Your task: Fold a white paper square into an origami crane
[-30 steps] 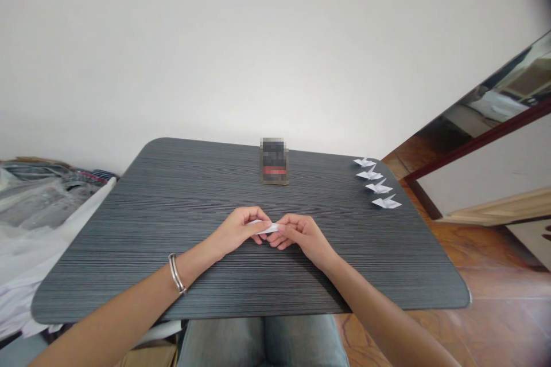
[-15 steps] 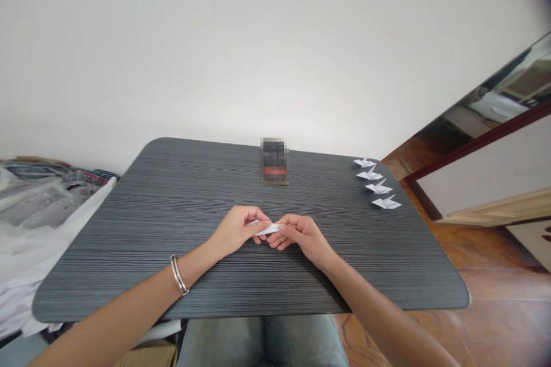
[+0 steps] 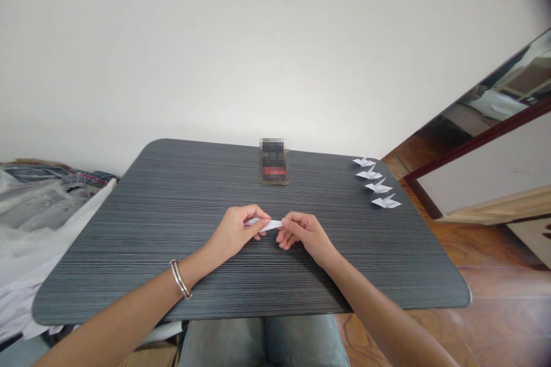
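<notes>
A narrow folded white paper is held between my two hands, just above the middle of the dark table. My left hand pinches its left part between thumb and forefinger, covering some of the folds. At the paper's right tip, the thumb and forefinger of my right hand are closed, with the other fingers curled below. On the right side of the table stand several folded white paper cranes in a row, apart from both hands.
At the table's back edge is a dark, pixelated item with a red band. A white wall rises behind. Plastic-wrapped things and white cloth lie left of the table. Right of it are a brown floor and a mirror.
My right hand has slid slightly right, out to the paper's tip, so more of the paper shows between my hands. My left hand keeps its pinch.
</notes>
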Tool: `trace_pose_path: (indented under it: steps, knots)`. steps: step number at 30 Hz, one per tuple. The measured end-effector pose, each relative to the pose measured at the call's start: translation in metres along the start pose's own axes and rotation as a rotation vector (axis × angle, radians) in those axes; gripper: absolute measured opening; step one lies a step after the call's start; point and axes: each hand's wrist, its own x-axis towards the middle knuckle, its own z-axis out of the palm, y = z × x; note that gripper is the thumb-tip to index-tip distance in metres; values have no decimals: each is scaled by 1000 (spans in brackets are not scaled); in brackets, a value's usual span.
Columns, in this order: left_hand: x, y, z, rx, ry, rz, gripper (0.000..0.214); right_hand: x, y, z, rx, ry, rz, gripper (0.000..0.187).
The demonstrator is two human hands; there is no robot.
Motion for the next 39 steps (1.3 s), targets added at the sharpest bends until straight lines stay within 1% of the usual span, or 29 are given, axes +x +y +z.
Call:
trace_pose_path:
  steps: [6, 9, 13, 18, 23, 28, 33, 39]
  knots:
    - [1, 1, 1, 60, 29, 24, 19, -1, 0, -2, 41, -15, 54, 29]
    - [0, 1, 0, 72, 26, 28, 19, -1, -2, -2, 50, -24, 85, 29]
    - [0, 0, 1, 49, 9, 30, 19, -1, -3, -2, 16, -2, 76, 29]
    - [1, -2, 1, -3, 4, 16, 18, 0, 3, 0, -66, 29, -8, 30]
    - [1, 3, 0, 51, -34, -15, 17, -1, 7, 2, -124, 35, -67, 29]
    - [1, 5, -2, 17, -4, -61, 20, -2, 2, 2, -109, 32, -122, 30]
    - [1, 6, -3, -37, 11, -70, 21, -3, 3, -1, -153, 59, -200, 24]
    - [1, 7, -2, -111, -10, -72, 21, -4, 8, -2, -308, 139, -320, 17]
